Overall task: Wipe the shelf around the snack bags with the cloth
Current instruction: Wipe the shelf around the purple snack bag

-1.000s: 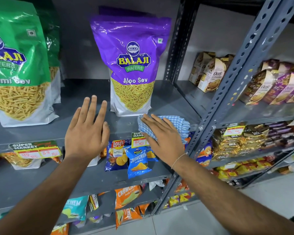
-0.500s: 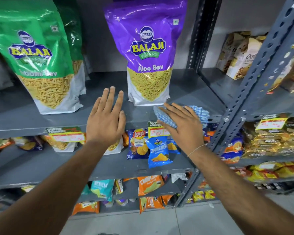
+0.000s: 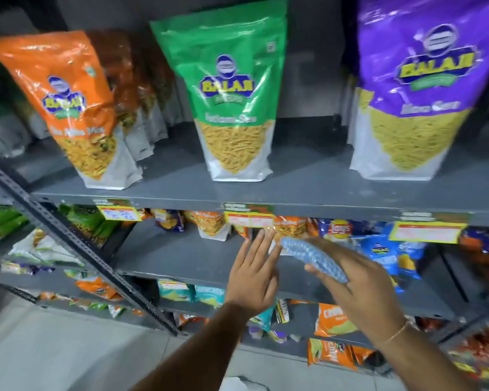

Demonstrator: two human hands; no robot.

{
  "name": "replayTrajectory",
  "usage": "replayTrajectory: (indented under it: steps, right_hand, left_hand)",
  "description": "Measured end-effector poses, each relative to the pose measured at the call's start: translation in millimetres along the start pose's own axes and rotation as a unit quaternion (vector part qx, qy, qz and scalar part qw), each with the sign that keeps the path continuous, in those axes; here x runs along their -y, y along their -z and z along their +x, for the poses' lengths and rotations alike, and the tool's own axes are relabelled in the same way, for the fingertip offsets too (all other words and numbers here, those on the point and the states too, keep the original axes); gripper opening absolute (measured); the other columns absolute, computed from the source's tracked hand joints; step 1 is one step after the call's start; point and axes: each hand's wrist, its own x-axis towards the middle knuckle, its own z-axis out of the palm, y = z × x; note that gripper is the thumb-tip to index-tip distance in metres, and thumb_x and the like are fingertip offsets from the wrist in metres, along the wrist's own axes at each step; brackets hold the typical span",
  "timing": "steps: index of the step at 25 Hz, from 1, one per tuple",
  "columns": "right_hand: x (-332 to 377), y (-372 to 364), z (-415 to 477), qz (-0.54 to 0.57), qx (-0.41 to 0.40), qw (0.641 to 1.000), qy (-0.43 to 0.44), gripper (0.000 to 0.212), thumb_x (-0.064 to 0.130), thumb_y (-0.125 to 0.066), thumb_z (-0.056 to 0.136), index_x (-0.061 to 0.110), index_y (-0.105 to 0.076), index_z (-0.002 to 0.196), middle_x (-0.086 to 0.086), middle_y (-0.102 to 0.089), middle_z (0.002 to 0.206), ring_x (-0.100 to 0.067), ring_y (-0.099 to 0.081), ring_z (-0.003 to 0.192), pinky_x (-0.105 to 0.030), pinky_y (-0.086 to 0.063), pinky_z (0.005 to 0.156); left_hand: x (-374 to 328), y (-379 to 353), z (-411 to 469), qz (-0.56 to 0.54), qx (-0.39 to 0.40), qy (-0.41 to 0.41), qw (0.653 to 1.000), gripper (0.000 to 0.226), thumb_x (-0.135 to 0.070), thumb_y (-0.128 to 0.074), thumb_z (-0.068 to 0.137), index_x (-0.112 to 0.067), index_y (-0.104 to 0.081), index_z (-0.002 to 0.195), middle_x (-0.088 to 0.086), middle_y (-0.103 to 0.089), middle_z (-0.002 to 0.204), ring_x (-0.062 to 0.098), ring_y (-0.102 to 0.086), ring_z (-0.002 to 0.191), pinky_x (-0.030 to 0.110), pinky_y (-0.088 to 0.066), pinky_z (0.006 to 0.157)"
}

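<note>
Three large snack pouches stand upright in a row on the upper shelf (image 3: 294,187): the Mix pouch (image 3: 76,108) at left, the Sev pouch (image 3: 232,100) in the middle, the Aloo Sev pouch (image 3: 418,88) at right, with more pouches lined up behind the left one. Price tags (image 3: 249,217) hang on that shelf's front edge. Below it, small chip packets (image 3: 339,230) lie on the next shelf (image 3: 181,258), and in front of that shelf the left hand (image 3: 254,275) is just left of the right hand (image 3: 362,289), which holds the cloth (image 3: 314,255).

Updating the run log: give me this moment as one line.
right hand: holds blue checked cloth, off shelf | left hand: open, empty | grey metal shelf: orange, green, purple snack bags upright | frame blurred
</note>
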Motion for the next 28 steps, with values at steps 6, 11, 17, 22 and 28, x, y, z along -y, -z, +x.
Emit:
replayTrajectory:
  steps: [6,11,17,22,28]
  right_hand:
    - [-21,-193,-14,0.038,0.104,0.973,-0.202,0.048,0.077,-0.049,0.094,0.042,-0.063,0.125,0.017,-0.079,0.108,-0.006,-0.075,0.100,-0.038,-0.060,0.083]
    - [-63,-314,17,-0.058,0.135,0.948,-0.282,0.066,0.082,-0.046,0.090,0.038,-0.062,0.136,0.003,-0.078,0.120,-0.025,-0.074,0.108,-0.043,-0.060,0.091]
    - [-97,-399,20,-0.250,0.237,0.912,-0.221,0.065,0.064,-0.051,0.094,0.035,-0.051,0.152,-0.002,-0.041,0.166,-0.031,-0.036,0.154,-0.051,-0.023,0.121]
    - [-91,-414,10,-0.270,0.263,0.884,-0.277,0.086,0.086,-0.012,0.087,0.045,-0.018,0.163,0.006,-0.007,0.176,-0.023,-0.005,0.163,-0.049,0.004,0.126]
    - [-87,-414,15,-0.282,0.282,0.872,-0.285,0.092,0.090,0.004,0.082,0.046,-0.002,0.163,0.007,0.005,0.176,-0.022,0.007,0.162,-0.055,0.005,0.128]
  left_hand:
    - [164,-27,-100,-0.004,0.152,0.125,0.980,0.081,-0.037,-0.044,0.103,-0.020,-0.018,0.178,0.001,-0.008,0.188,0.023,-0.017,0.173,0.042,-0.008,0.138]
    - [239,-72,-106,-0.071,0.244,0.170,0.952,0.077,-0.046,-0.025,0.104,-0.013,-0.032,0.174,0.002,-0.020,0.183,0.027,-0.030,0.169,0.037,-0.005,0.135]
    - [253,-100,-111,-0.143,0.285,0.228,0.920,0.088,-0.051,-0.007,0.097,-0.017,-0.020,0.177,0.000,-0.009,0.186,0.022,-0.014,0.173,0.045,-0.014,0.141]
    - [259,-122,-122,-0.132,0.256,0.234,0.929,0.075,-0.042,-0.030,0.103,-0.012,-0.040,0.171,0.007,-0.032,0.181,0.029,-0.034,0.167,0.053,-0.032,0.134]
    - [255,-124,-123,-0.094,0.287,0.225,0.926,0.079,-0.045,-0.018,0.103,-0.017,-0.022,0.177,0.002,-0.014,0.187,0.024,-0.015,0.173,0.048,-0.013,0.140]
